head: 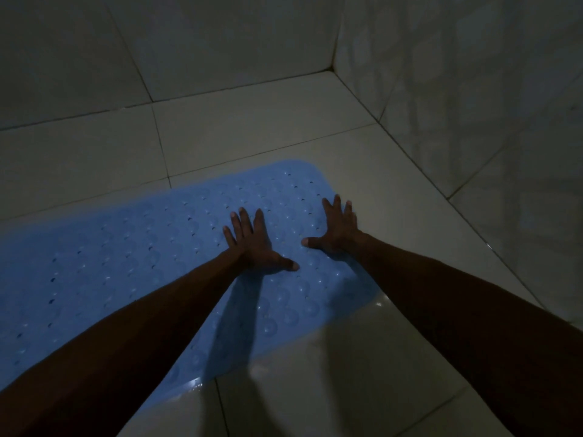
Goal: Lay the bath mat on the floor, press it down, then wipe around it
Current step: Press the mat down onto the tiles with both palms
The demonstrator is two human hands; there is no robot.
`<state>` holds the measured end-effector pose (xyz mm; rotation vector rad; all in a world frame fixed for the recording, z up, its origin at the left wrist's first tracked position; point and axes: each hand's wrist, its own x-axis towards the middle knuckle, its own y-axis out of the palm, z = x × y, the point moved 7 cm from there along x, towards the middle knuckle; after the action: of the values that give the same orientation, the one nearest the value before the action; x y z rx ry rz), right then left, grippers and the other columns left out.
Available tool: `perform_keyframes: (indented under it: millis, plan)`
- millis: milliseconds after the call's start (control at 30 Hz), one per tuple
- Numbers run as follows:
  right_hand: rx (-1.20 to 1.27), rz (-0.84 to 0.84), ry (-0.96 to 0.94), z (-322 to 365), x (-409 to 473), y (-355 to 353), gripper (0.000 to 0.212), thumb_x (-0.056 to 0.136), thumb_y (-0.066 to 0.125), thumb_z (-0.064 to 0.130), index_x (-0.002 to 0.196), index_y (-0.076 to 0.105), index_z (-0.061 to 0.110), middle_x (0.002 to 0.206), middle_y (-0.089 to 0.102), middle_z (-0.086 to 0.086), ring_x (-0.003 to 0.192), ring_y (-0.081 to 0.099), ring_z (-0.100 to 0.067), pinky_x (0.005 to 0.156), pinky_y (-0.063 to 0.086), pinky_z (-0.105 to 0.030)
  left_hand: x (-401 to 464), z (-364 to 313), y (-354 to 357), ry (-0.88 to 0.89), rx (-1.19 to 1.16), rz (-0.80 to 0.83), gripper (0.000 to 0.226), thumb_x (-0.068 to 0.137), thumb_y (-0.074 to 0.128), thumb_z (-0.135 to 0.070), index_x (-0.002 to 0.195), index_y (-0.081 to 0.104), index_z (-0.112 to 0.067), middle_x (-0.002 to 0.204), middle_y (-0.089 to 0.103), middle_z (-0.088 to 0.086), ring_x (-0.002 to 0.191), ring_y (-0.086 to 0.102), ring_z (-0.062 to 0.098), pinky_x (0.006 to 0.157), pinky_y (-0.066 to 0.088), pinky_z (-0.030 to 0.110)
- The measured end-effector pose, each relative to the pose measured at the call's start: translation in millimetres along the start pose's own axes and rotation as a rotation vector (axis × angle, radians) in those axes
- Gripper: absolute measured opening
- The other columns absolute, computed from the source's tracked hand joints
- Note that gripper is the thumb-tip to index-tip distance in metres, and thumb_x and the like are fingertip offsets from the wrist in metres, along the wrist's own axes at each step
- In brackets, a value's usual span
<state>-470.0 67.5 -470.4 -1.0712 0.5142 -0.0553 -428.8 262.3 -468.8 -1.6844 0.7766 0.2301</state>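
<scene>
A blue rubber bath mat (120, 257) with rows of small holes and round bumps lies flat on the pale tiled floor (258, 130), stretching from the left edge to the middle of the view. My left hand (252, 242) presses flat on the mat with fingers spread. My right hand (336, 228) lies flat on the mat's right end, fingers spread, thumb pointing left. Neither hand holds anything. No cloth is in view.
The room is dim. Tiled walls stand behind (189, 42) and on the right (473, 105), meeting in a corner at the upper right. Bare floor tiles surround the mat in front and to the right, with a wet sheen near its front edge.
</scene>
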Motion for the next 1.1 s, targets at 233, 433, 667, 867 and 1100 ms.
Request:
perform_keyframes:
  millis: [233,433,667,867,1100]
  plan:
    - [0.196,-0.143,-0.065,3,-25,14,0.093,0.09,0.063,0.048,0.156,0.007,0.015,0.164,-0.009,-0.006,0.15,-0.013,-0.025,0.121,-0.005,-0.04,-8,-8,7,-0.023,0.022,0.017,0.145,0.059,0.072,-0.075,0.147,-0.029,-0.018,0.148,-0.042,0.015,0.136,-0.037,0.037,0.112,-0.017,0.059]
    - [0.159,0.06,-0.168,-9,-36,17,0.095,0.091,0.064,0.045,0.157,0.0,0.019,0.162,-0.017,-0.001,0.149,-0.016,-0.02,0.118,-0.005,-0.034,-10,-4,5,-0.074,0.008,-0.002,0.144,0.055,0.071,-0.078,0.148,-0.025,-0.024,0.149,-0.04,0.014,0.136,-0.038,0.036,0.109,-0.019,0.063]
    - [0.068,0.135,-0.144,-4,-32,12,0.112,0.083,0.074,0.043,0.156,-0.007,0.017,0.161,-0.021,-0.006,0.149,-0.015,-0.026,0.12,-0.001,-0.039,-11,-6,5,-0.071,0.017,-0.011,0.141,0.057,0.07,-0.078,0.15,-0.021,-0.022,0.152,-0.035,0.015,0.139,-0.033,0.038,0.109,-0.015,0.062]
    - [0.065,0.157,-0.025,2,-25,4,0.127,0.072,0.085,0.039,0.156,-0.008,0.016,0.161,-0.021,-0.007,0.149,-0.013,-0.027,0.121,0.006,-0.044,-19,-6,12,-0.022,-0.055,0.004,0.143,0.055,0.075,-0.074,0.151,-0.019,-0.025,0.153,-0.034,0.012,0.14,-0.031,0.035,0.112,-0.013,0.057]
    - [0.144,0.056,-0.041,-6,-33,7,0.117,0.074,0.083,0.04,0.156,0.003,0.016,0.163,-0.011,-0.006,0.15,-0.006,-0.023,0.121,0.006,-0.038,-29,-10,20,-0.021,-0.036,0.021,0.148,0.054,0.078,-0.07,0.149,-0.025,-0.022,0.15,-0.039,0.013,0.138,-0.035,0.035,0.112,-0.017,0.055]
